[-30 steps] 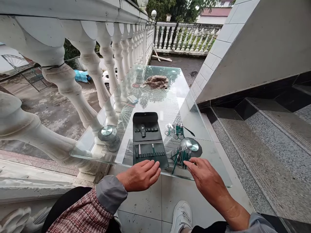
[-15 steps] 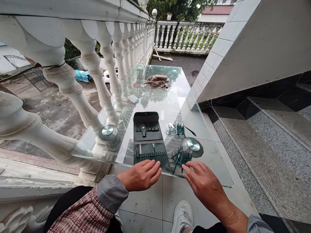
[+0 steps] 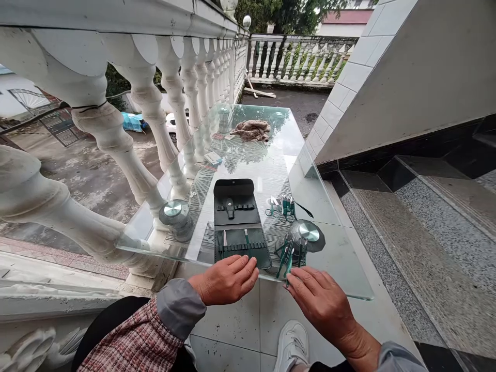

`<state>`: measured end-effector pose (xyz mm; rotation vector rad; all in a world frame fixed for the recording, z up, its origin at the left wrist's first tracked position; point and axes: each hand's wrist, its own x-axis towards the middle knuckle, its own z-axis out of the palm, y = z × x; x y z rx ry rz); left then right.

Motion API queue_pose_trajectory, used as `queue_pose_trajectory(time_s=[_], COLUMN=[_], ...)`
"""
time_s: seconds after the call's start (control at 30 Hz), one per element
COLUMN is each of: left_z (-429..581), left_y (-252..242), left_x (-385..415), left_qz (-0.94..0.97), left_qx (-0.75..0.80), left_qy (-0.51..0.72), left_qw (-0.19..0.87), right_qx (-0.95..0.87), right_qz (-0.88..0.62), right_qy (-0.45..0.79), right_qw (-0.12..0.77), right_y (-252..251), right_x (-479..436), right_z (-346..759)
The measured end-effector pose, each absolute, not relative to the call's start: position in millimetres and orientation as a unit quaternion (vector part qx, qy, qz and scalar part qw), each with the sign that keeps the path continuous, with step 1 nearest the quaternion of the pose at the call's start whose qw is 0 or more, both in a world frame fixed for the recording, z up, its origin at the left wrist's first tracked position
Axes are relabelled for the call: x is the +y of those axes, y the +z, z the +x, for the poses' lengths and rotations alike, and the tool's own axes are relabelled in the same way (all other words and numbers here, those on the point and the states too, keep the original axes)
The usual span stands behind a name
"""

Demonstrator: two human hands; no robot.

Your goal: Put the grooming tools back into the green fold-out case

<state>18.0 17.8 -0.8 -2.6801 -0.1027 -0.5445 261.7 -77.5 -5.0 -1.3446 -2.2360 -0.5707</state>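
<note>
A dark green manicure case (image 3: 236,227) lies unfolded on the glass table (image 3: 271,170). Its loops hold a few slim tools, and one wider tool (image 3: 230,207) sits in the upper half. My left hand (image 3: 228,279) rests with fingers stretched flat across the case's near edge. At the table's front edge, my right hand (image 3: 320,297) pinches a slim green manicure tool (image 3: 289,262), its fingertips covering the near end. Beside that tool lies a pile of green and metal manicure tools (image 3: 300,251). Farther back are green nail clippers (image 3: 287,205) and small scissors (image 3: 273,209).
A crumpled brown cloth (image 3: 251,130) and a small box (image 3: 213,158) lie farther along the table. White balusters (image 3: 147,111) run along the left side. Granite steps (image 3: 418,227) rise on the right. A white shoe (image 3: 292,343) is below the table edge.
My right hand has moved slightly left and nearer to me, and a green tool now shows at its fingertips, drawn toward the table edge. My left hand stays on the case.
</note>
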Motion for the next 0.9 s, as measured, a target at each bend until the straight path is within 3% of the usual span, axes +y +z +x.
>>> queue_pose_trajectory(time_s=[0.13,0.43,0.73,0.9], left_z=[18.4,19.5,20.1,18.7], left_y=[0.1,0.4,8.0,14.3], left_x=[18.1,18.2,11.1,13.1], left_qz=[-0.957,-0.955,-0.923,-0.906], left_qx=[-0.035,-0.050,-0.062,-0.059], left_qy=[-0.204,-0.227,-0.357,-0.402], left_qw=[0.201,0.185,0.132,0.117], right_qx=[-0.800,-0.697,-0.861,-0.876], right_qz=[-0.503,-0.569,-0.353,-0.310], right_qy=[-0.203,-0.171,-0.145,-0.131], right_qw=[0.258,0.402,0.336,0.346], right_y=[-0.2,15.0,23.7,22.7], right_x=[-71.3,-55.4,-50.2,-40.9], right_z=[270.6,285.3,235.6,215.5])
